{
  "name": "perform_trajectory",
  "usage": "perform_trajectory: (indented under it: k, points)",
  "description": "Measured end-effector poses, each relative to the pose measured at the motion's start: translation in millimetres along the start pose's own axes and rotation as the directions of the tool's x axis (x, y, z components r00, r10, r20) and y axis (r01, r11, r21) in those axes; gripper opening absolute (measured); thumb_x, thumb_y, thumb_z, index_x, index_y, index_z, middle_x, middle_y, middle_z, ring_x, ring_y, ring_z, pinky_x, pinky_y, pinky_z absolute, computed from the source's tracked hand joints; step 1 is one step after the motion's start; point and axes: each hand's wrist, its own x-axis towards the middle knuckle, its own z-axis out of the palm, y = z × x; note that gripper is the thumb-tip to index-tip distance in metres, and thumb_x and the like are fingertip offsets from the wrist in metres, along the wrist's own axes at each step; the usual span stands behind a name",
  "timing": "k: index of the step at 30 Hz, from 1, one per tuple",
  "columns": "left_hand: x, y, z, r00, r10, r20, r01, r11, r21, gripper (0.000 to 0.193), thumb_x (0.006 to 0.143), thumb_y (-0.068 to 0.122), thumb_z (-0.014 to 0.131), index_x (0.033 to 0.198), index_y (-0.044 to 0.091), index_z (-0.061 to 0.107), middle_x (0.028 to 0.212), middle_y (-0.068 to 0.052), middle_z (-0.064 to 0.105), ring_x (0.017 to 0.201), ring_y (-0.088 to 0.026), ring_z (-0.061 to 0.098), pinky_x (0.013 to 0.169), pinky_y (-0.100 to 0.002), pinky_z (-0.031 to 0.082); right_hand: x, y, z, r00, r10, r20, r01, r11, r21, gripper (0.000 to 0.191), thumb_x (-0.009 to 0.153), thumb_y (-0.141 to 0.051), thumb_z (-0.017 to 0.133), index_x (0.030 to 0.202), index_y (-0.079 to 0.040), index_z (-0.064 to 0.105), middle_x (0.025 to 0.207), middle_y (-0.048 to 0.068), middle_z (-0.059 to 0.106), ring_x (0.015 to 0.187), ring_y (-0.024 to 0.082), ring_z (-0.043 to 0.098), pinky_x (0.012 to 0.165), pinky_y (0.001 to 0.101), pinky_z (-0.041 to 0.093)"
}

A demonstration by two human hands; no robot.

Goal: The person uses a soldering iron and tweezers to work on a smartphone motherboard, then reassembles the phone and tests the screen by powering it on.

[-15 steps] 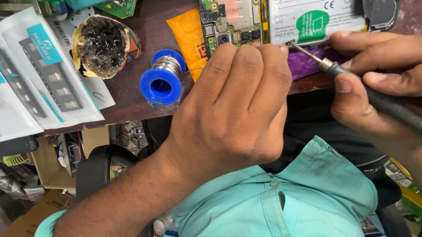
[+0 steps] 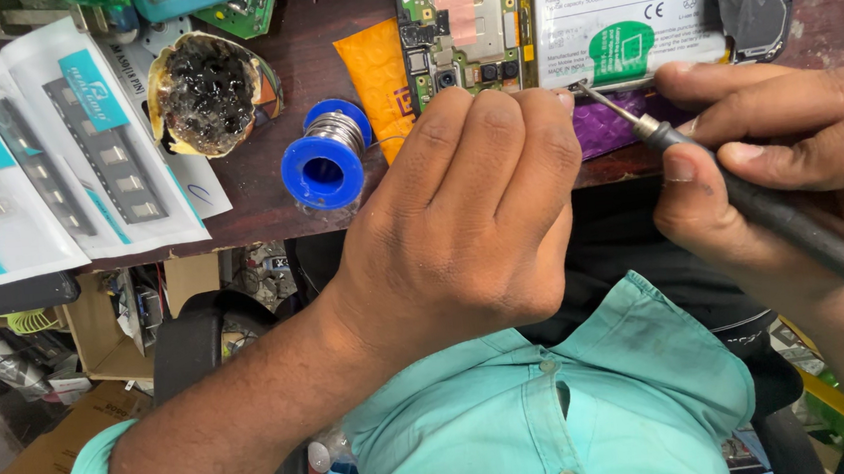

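We see a dark wooden surface (image 2: pixel 270 214) crowded with repair things, and at its near edge an opened smartphone (image 2: pixel 525 18) lying back-off, its circuit board and white battery (image 2: pixel 624 0) bared. Our left hand (image 2: pixel 461 224) rests curled at the phone's lower edge, fingers bent down and pressing on it; what lies under them we cannot tell. Our right hand (image 2: pixel 777 159) is closed around a dark-handled screwdriver (image 2: pixel 740 192), whose thin metal tip meets the phone's frame just below the battery, beside a purple strip (image 2: pixel 614 127). So the back cover is already off and the insides exposed, while the battery and board are both in place. To the left lie white spare-part packets (image 2: pixel 25 168), a blackened flux tin (image 2: pixel 210 88), a blue solder spool (image 2: pixel 325 154) and an orange pouch (image 2: pixel 375 80).
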Motion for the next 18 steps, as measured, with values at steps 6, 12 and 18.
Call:
perform_trajectory:
  k: [6,12,18]
  points:
    - [-1.9,0.0,1.6,1.000,-0.002,-0.006,0.002,1.000,-0.010,0.024,0.086,-0.007,0.063,0.107,-0.018,0.063,0.103,-0.016,0.060,0.097,-0.026,0.059,0.096,-0.035,0.051,-6.4,-15.4,-11.0,0.991,0.134,0.022,-0.133,0.990,-0.034,0.028,0.111,0.000,0.063,0.116,-0.002,0.036,0.110,0.021,0.063,0.122,0.039,0.073,0.104,0.0403,0.061]
    - [-5.4,-1.9,-2.4,1.000,0.004,-0.005,-0.004,1.000,-0.008,0.025,0.087,-0.007,0.063,0.109,-0.019,0.062,0.105,-0.016,0.060,0.099,-0.026,0.058,0.097,-0.035,0.051,-14.4,-12.2,-7.5,0.974,0.224,-0.034,-0.221,0.973,0.067,0.026,0.118,-0.004,0.060,0.121,-0.004,0.035,0.112,0.018,0.059,0.122,0.037,0.070,0.105,0.0398,0.058]
    - [-6.4,-4.5,-2.6,1.000,0.003,-0.007,-0.003,1.000,-0.017,0.022,0.092,-0.005,0.066,0.108,-0.019,0.063,0.103,-0.016,0.060,0.097,-0.026,0.059,0.095,-0.035,0.052,-16.3,-5.4,-6.3,0.981,0.191,-0.024,-0.188,0.978,0.092,0.028,0.119,-0.004,0.062,0.123,-0.006,0.034,0.112,0.017,0.058,0.123,0.037,0.069,0.105,0.0402,0.058]
